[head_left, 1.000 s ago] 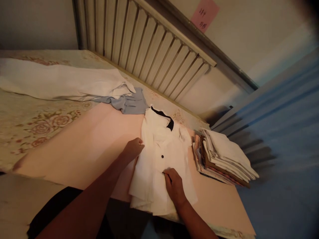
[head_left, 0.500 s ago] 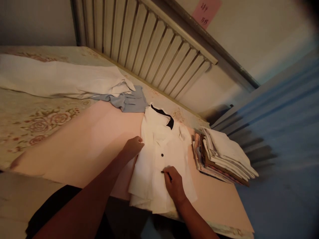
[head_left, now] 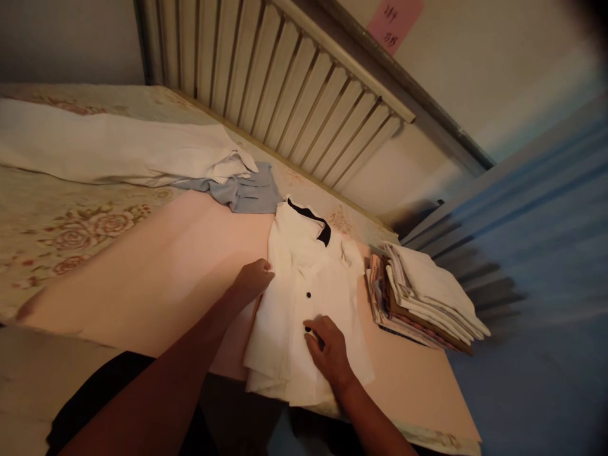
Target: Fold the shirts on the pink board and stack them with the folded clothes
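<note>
A white shirt (head_left: 332, 285) with a black inner collar band lies front up before me, part of it folded over along its left side. Down its front shows a black button (head_left: 308, 295). My left hand (head_left: 254, 280) is closed in a pinch at the shirt's left edge. Lower on the front, my right hand (head_left: 327, 345) has its thumb and forefinger parted around a second black button (head_left: 308, 329). Its other fingers are curled in and partly hidden.
A stack of folded clothes (head_left: 427, 297) stands right of the shirt. A white garment (head_left: 118, 149) and a blue-grey one (head_left: 256, 190) lie back left on the flowered cover (head_left: 95, 234). Under the shirt is a pink board (head_left: 199, 253). A radiator (head_left: 266, 88) is behind.
My right thumb and forefinger have parted and now frame the lower black button, where they were pinched together. My left hand and the shirt have hardly moved.
</note>
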`<state>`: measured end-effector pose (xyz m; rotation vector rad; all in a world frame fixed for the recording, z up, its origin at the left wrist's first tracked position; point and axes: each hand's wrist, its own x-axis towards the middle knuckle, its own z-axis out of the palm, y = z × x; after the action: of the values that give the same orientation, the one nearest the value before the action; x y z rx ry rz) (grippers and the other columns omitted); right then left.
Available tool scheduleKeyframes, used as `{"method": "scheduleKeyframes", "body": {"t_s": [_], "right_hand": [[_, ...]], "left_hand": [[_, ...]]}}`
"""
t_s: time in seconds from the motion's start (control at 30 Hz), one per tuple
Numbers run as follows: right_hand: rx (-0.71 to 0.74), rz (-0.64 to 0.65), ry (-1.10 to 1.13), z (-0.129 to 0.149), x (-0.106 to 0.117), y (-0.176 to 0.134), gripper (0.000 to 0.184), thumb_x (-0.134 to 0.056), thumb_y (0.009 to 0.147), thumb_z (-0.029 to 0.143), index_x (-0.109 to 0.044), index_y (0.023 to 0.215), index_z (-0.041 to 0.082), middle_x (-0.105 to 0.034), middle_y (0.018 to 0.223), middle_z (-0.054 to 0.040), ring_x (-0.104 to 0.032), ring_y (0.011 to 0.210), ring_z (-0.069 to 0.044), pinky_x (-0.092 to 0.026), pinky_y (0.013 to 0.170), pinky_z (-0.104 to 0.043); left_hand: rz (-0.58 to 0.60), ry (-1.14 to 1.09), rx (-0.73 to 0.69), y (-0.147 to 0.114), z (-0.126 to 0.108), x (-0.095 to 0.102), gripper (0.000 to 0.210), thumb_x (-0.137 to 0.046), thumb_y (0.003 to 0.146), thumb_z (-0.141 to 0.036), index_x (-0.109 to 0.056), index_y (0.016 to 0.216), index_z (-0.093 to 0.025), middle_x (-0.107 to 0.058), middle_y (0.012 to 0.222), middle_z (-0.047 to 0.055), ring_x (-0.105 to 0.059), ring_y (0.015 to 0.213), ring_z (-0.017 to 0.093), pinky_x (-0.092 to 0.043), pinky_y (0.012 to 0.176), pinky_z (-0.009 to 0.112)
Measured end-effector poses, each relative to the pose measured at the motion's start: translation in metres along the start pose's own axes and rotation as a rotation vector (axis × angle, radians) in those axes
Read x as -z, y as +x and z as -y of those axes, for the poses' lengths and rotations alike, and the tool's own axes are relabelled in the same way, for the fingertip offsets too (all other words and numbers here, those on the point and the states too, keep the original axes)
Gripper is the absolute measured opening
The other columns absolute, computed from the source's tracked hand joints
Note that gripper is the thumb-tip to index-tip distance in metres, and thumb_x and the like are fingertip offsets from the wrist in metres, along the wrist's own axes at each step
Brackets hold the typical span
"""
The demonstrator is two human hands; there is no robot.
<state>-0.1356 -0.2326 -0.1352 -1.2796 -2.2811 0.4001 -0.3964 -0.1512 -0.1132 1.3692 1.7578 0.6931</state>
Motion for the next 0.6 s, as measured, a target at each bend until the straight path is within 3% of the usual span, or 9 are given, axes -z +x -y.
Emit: {"method": "scheduleKeyframes", "body": {"t_s": [0.2,0.6], "right_hand": [[-0.008,-0.031,0.004,0.0012,-0.0002,0.0029,0.019,-0.051,0.079,0.010,-0.061,0.090,0.022,-0.058,0.082,-0.0023,-0.055,0.075,-0.016,-0.046,0.069,-0.028],[-0.057,-0.049,0.022,-0.0061,-0.0040,0.0003,0.025,-0.045,0.071,0.005,-0.056,0.088,0.021,-0.053,0.079,-0.0008,-0.052,0.071,-0.015,-0.044,0.065,-0.026]], "left_hand": [[0.008,-0.017,-0.002,-0.0009,0.0007,0.0001,0.033,-0.052,0.078,-0.027,-0.062,0.108,-0.017,-0.069,0.102,0.007,-0.064,0.091,0.019,-0.047,0.076,0.026],[0.005,-0.035,0.003,0.0012,0.0030,-0.0023,0.031,-0.053,0.077,-0.026,-0.062,0.106,-0.018,-0.069,0.096,0.005,-0.064,0.082,0.017,-0.048,0.070,0.025]]}}
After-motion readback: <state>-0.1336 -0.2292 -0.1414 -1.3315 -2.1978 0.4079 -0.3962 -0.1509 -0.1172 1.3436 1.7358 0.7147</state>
